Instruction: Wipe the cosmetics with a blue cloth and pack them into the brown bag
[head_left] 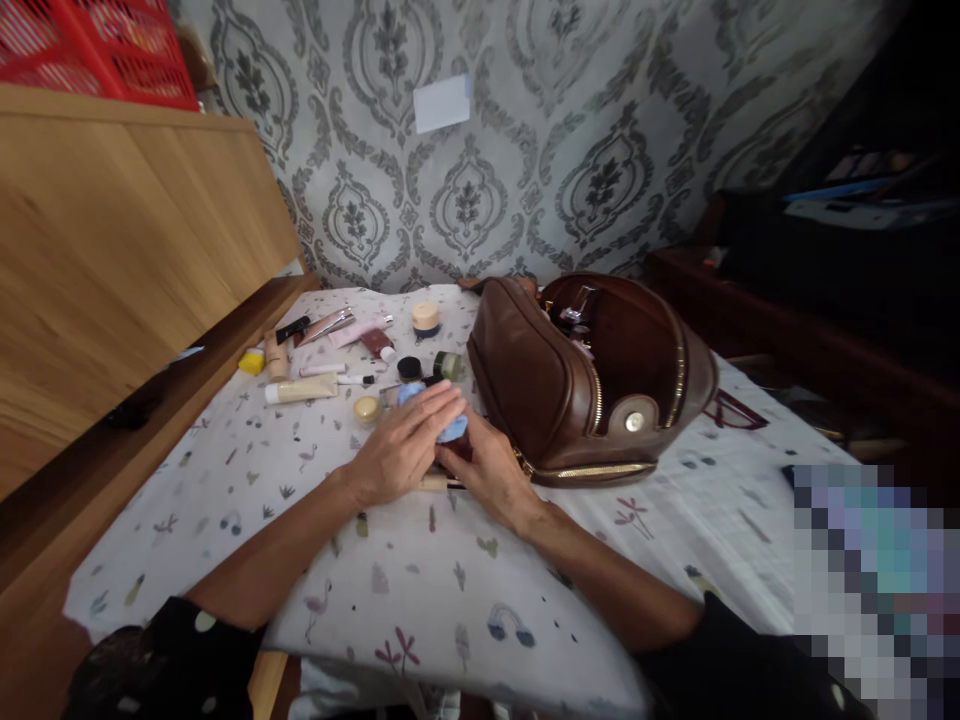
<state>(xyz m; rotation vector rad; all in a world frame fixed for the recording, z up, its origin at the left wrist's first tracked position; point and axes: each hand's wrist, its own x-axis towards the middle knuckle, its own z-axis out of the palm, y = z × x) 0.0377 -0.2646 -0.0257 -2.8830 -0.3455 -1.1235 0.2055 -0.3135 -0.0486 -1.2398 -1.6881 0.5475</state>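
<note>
A light blue cloth (pixel 453 430) is bunched between my two hands in front of the cosmetics. My left hand (pixel 401 445) presses on it from above with the fingers held together. My right hand (pixel 491 470) is curled close under the cloth; a dark bit shows by its fingers, but what it grips is mostly hidden. A small round yellow jar (pixel 367 409) lies left of the cloth, with a black-lidded jar (pixel 409 369) and a green jar (pixel 448 364) just beyond. The brown handbag (pixel 525 380) stands right of my hands, its zip open.
Several tubes, among them a cream tube (pixel 304 389), lie at the left on the patterned tablecloth (pixel 420 590). A beige jar (pixel 425 319) stands farther back. Folded glasses (pixel 739 410) are right of the bag. A wooden cabinet (pixel 142 230) borders the left side.
</note>
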